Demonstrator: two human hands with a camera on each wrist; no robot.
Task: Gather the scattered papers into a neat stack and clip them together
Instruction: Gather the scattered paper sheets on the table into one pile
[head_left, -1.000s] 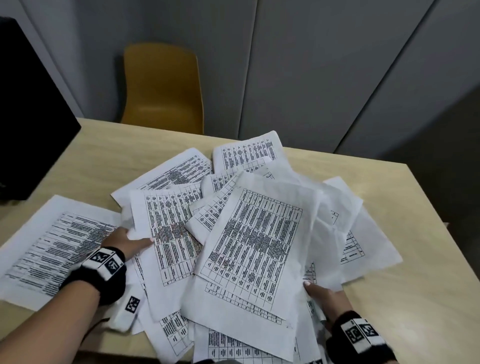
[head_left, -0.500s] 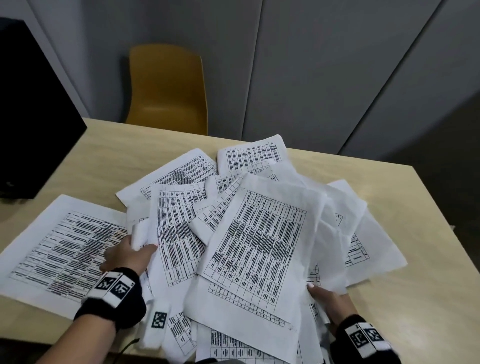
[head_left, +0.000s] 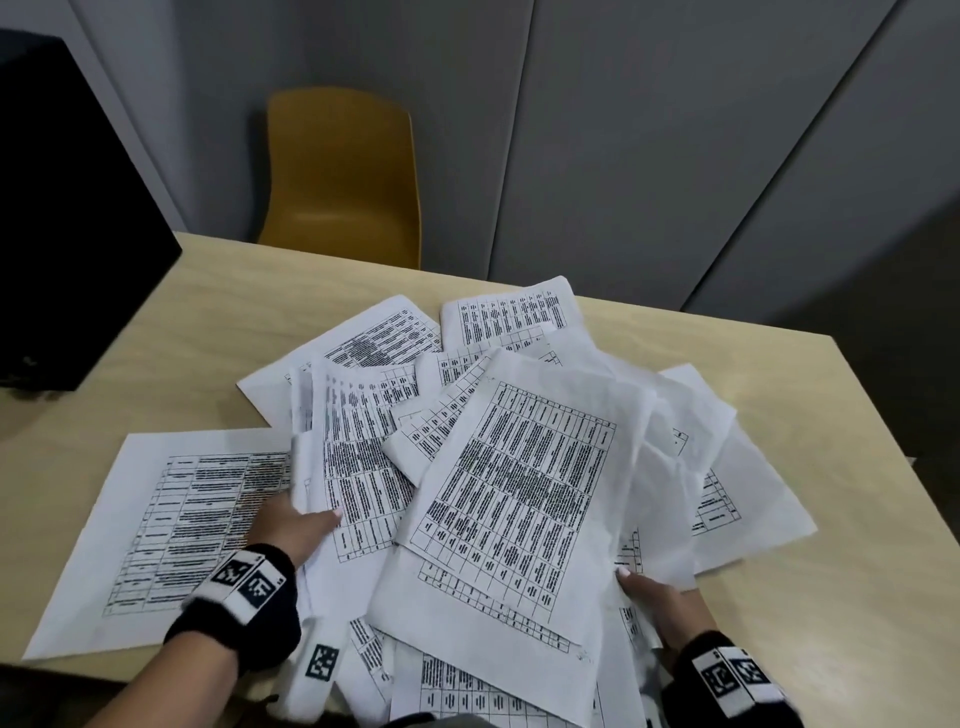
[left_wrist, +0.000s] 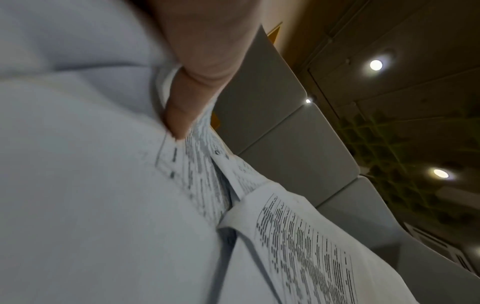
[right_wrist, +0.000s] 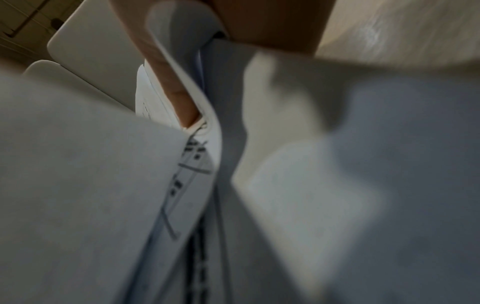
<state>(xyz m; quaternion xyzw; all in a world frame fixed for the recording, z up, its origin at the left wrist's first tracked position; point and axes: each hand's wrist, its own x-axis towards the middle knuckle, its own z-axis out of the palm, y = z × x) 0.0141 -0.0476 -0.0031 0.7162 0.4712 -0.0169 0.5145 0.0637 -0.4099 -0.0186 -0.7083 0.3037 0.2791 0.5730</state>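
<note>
A loose heap of printed papers covers the middle and near edge of the light wooden table — sheets with dense tables of text, fanned at every angle and overlapping, some hanging past the near edge. The left hand sits at the heap's left flank, thumb lying on top of a printed sheet while the fingers tuck beneath the lifted paper edges; the left wrist view shows that thumb pressing down on the paper, so the hand pinches a bunch of sheets. The right hand is at the heap's near right side, thumb on top and the rest buried under the pages — the right wrist view shows a finger slid between curled sheets, gripping them. One single sheet lies flat on its own by the table's left edge, its right side just under the heap. Beyond the far edge stands a yellow chair, and a black monitor stands at the far left corner.
</note>
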